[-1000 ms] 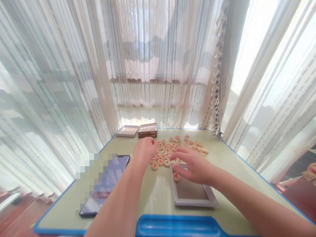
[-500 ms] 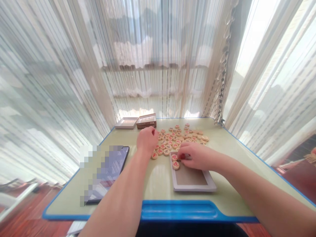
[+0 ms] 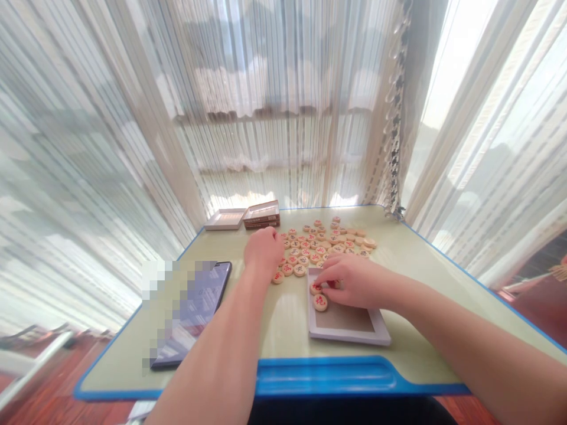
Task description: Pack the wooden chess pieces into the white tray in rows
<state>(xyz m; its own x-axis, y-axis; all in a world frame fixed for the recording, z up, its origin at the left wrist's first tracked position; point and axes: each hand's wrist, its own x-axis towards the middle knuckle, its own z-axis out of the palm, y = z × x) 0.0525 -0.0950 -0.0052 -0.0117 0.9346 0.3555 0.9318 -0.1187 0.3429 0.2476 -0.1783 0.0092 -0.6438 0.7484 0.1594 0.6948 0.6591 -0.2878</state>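
My left hand [image 3: 264, 251] is closed beside the left edge of a spread of round wooden Chinese chess pieces [image 3: 305, 244], its fingertips turned away so that anything in them is hidden. Over the upper part of a shallow white tray [image 3: 349, 338] with a brown bottom, my right hand [image 3: 349, 280] has its fingers bent around a red-marked Chinese chess piece [image 3: 316, 288] at the tray's left side. Just below that one, a second red-marked piece [image 3: 321, 303] lies flat in the tray. Part of the tray's top is covered by my right hand.
A phone [image 3: 195, 319], partly pixelated, lies on the left of the pale green table [image 3: 425, 265]. At the back left are an open white box lid [image 3: 225, 219] and brown boxes [image 3: 262, 215]. Blue edging with a moulded trough [image 3: 328, 378] runs along the front.
My right hand has drawn its fingers in at the tray's left side, and the two pieces there have shifted slightly right. My left hand stays closed by the spread. The view has tilted down.
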